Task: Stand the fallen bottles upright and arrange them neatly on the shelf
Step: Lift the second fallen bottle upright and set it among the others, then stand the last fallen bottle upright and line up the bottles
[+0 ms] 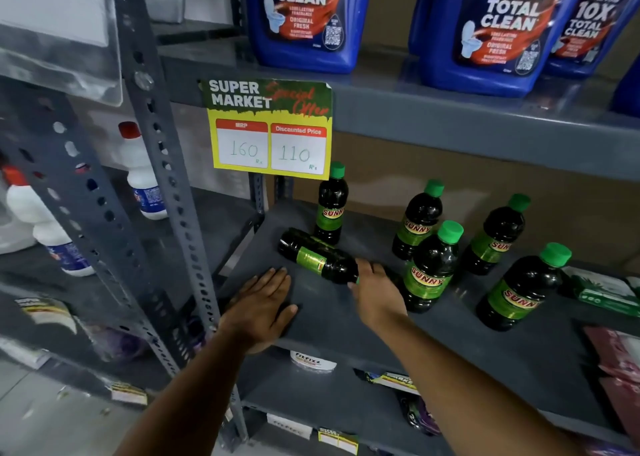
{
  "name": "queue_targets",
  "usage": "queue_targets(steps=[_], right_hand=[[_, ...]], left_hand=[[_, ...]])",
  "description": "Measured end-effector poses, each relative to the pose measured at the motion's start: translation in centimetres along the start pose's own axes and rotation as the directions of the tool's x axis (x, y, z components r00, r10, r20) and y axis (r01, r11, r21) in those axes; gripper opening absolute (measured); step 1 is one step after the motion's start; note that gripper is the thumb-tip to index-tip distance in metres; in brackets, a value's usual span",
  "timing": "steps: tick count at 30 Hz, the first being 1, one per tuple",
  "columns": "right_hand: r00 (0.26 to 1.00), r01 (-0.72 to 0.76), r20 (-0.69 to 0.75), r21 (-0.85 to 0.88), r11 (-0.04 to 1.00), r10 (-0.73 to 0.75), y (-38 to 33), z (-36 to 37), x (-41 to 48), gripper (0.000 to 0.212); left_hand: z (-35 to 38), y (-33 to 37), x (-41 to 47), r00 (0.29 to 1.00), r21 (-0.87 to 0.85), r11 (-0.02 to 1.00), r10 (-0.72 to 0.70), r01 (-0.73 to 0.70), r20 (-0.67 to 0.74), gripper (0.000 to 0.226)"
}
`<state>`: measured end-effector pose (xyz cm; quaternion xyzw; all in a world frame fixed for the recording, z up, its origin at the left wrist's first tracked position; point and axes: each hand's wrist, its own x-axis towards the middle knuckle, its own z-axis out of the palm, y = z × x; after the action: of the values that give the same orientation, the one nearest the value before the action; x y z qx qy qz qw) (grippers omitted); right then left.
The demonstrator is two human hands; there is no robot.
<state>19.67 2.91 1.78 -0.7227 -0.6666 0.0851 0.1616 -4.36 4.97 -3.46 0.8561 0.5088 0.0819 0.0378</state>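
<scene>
One dark bottle with a green label [317, 255] lies on its side on the grey shelf [332, 320], its cap end pointing right. My right hand [375, 291] is closed over that cap end and hides the cap. My left hand [265, 305] rests flat, palm down, on the shelf's front left corner, holding nothing. Several matching bottles with green caps stand upright: one behind the fallen bottle [330, 204], others to the right [417, 220] [431, 268] [495, 237] [523, 287].
A yellow price tag [268, 128] hangs from the shelf above, over the rear left bottle. Blue cleaner jugs [304, 16] stand on that upper shelf. A perforated grey upright [166, 185] borders the left. Green and red packs [602, 294] lie at the right.
</scene>
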Motion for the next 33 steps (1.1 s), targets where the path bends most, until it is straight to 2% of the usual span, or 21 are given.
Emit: queue_targets(steps=[4, 8, 11, 18, 21, 24, 27, 31, 33], right_hand=[[0.982, 0.134, -0.146, 0.105, 0.985, -0.118, -0.4, -1.1, -2.0, 0.046], [0.913, 0.284, -0.348, 0.171, 0.944, -0.212, -2.4, -4.8, -1.2, 0.040], [0.877, 0.342, -0.410, 0.165, 0.925, -0.251, -4.8, -7.0, 0.4, 0.042], [0.922, 0.289, -0.303, 0.129, 0.949, -0.240, -7.1, -7.8, 3.7, 0.053], [0.967, 0.255, -0.096, 0.361, 0.897, -0.236, -6.7, -7.5, 5.3, 0.066], [0.954, 0.182, 0.099, 0.565, 0.805, -0.285, -6.1, -7.7, 6.4, 0.070], [0.953, 0.189, 0.085, 0.586, 0.788, -0.292, -5.9, -7.6, 6.7, 0.065], [0.964, 0.263, -0.057, 0.352, 0.898, -0.260, -6.6, -6.2, 6.5, 0.073], [0.964, 0.263, -0.067, 0.349, 0.899, -0.256, -6.9, -5.4, 6.2, 0.064]], left_hand=[[-0.2, 0.1, -0.4, 1.000, -0.004, 1.000, 0.016, -0.016, -0.027, 0.075], [-0.2, 0.1, -0.4, 0.999, 0.010, 1.000, 0.016, -0.016, -0.042, 0.073], [-0.1, 0.1, -0.4, 0.999, 0.016, 1.000, 0.012, -0.012, -0.040, 0.074], [0.0, 0.1, -0.2, 1.000, 0.016, 1.000, 0.005, -0.004, -0.022, 0.075], [0.0, 0.1, -0.2, 1.000, 0.015, 1.000, 0.002, -0.002, -0.019, 0.074], [0.0, 0.1, -0.2, 1.000, 0.010, 1.000, 0.001, 0.000, -0.020, 0.073], [-0.1, 0.1, -0.2, 1.000, 0.012, 1.000, 0.001, 0.000, -0.023, 0.074], [-0.1, 0.2, -0.2, 1.000, 0.009, 1.000, -0.002, 0.002, -0.028, 0.075], [-0.1, 0.2, -0.2, 0.999, 0.012, 1.000, -0.001, 0.002, -0.032, 0.075]])
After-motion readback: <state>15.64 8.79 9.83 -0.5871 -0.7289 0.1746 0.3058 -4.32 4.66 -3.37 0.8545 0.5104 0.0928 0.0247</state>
